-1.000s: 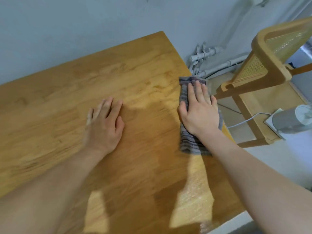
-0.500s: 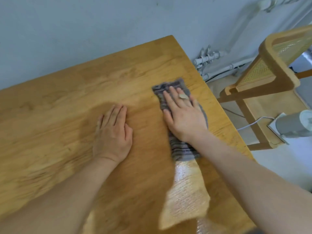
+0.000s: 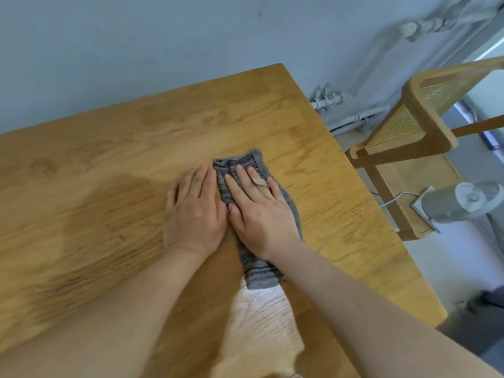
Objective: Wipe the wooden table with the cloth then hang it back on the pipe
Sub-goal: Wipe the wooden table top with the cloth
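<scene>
- Mid-wipe: right hand [image 3: 259, 214], fingers slightly spread, presses the grey striped cloth [image 3: 260, 272] onto the light wooden desk [image 3: 109, 159].
- Left hand [image 3: 195, 211] lies flat beside it, fingers together.
- Hanging on the grey wall pipe [image 3: 354, 117] is not yet done.

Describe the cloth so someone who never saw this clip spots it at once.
Find the wooden table by the pale wall. The cloth lies on it under the right hand, beside the left hand. It is the only fabric there: a long grey striped strip.
</scene>
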The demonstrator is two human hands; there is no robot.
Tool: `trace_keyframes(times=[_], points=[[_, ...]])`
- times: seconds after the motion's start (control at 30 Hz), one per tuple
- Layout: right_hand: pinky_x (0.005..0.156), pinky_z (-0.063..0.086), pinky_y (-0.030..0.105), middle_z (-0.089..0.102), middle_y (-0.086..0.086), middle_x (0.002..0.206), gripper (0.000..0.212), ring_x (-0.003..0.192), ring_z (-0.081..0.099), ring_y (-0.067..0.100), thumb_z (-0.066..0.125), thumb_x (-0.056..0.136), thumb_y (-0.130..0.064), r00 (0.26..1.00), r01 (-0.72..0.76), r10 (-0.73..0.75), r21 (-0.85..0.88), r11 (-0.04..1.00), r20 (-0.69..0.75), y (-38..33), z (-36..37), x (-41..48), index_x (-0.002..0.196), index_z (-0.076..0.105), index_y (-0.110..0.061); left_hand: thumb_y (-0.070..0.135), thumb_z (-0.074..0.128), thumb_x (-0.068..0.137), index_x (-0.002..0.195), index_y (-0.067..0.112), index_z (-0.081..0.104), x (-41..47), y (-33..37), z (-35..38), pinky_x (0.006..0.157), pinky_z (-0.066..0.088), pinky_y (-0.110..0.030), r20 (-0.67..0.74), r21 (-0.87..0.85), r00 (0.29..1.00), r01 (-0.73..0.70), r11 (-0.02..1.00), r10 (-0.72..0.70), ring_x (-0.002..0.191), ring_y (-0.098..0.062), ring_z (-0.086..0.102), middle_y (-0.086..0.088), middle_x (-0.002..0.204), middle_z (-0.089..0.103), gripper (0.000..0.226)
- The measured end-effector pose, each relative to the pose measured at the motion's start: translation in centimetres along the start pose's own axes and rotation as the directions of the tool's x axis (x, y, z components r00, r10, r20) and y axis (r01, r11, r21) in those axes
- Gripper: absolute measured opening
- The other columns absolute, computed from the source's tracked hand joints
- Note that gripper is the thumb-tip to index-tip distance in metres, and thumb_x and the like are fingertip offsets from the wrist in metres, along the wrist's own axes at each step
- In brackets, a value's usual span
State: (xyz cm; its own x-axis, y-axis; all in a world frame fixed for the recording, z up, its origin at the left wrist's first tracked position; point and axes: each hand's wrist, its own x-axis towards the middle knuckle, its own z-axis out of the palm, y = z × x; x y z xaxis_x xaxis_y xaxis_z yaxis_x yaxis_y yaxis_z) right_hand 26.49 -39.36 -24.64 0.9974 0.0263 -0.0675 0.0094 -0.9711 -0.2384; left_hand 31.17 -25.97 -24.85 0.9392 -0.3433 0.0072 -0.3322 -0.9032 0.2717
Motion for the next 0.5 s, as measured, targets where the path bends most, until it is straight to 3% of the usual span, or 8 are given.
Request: trace_keyframes(times=[0.1, 0.33, 0.4, 0.5], points=[[0.12, 0.012, 0.042, 0.021, 0.002, 0.16, 0.057, 0.148, 0.015, 0.018, 0.029, 0.099, -0.04, 1.0, -0.022, 0.022, -0.046, 0.999, -0.006, 3.0, -0.5, -1.5, 0.152, 0.028, -0.021, 0.035, 0.019, 0.09, 0.143, 0.012, 0.039, 0.1, 0.0, 0.0, 0.115, 0.017, -0.045, 0.017, 0.008, 1.0, -0.007, 1.0, 0.007, 0.141, -0.019, 0.027, -0.003, 0.151, 0.037, 0.061], [0.12, 0.002, 0.045, 0.009, 0.006, 0.163, 0.063, 0.15, 0.003, 0.023, 0.026, 0.097, -0.044, 0.944, -0.324, 0.321, -0.017, 0.946, -0.08, 2.7, -0.4, 5.2, 0.154, 0.015, -0.019, 0.036, 0.015, 0.092, 0.148, 0.015, 0.03, 0.4, 0.0, -0.3, 0.118, 0.012, -0.044, 0.076, 0.015, 0.997, 0.014, 1.0, -0.015, 0.144, -0.016, 0.019, 0.001, 0.156, 0.027, 0.062], [0.12, 0.0, 0.046, 0.007, 0.004, 0.163, 0.061, 0.15, 0.002, 0.022, 0.025, 0.098, -0.044, 0.96, -0.278, 0.277, -0.014, 0.96, -0.051, 2.6, -0.7, 7.7, 0.154, 0.014, -0.022, 0.035, 0.018, 0.091, 0.147, 0.014, 0.032, 0.3, 0.0, -0.3, 0.117, 0.015, -0.045, 0.077, 0.017, 0.997, 0.011, 1.0, -0.012, 0.143, -0.017, 0.021, 0.0, 0.155, 0.029, 0.061], [0.119, 0.0, 0.046, 0.007, -0.001, 0.163, 0.057, 0.15, 0.001, 0.019, 0.022, 0.099, -0.045, 0.998, -0.056, 0.057, -0.047, 0.997, 0.033, 2.7, -1.5, 11.8, 0.154, 0.014, -0.032, 0.033, 0.021, 0.092, 0.146, 0.014, 0.035, 0.3, 0.0, -0.3, 0.116, 0.019, -0.046, 0.085, 0.027, 0.996, 0.025, 0.999, -0.027, 0.142, -0.017, 0.025, 0.0, 0.154, 0.032, 0.059]])
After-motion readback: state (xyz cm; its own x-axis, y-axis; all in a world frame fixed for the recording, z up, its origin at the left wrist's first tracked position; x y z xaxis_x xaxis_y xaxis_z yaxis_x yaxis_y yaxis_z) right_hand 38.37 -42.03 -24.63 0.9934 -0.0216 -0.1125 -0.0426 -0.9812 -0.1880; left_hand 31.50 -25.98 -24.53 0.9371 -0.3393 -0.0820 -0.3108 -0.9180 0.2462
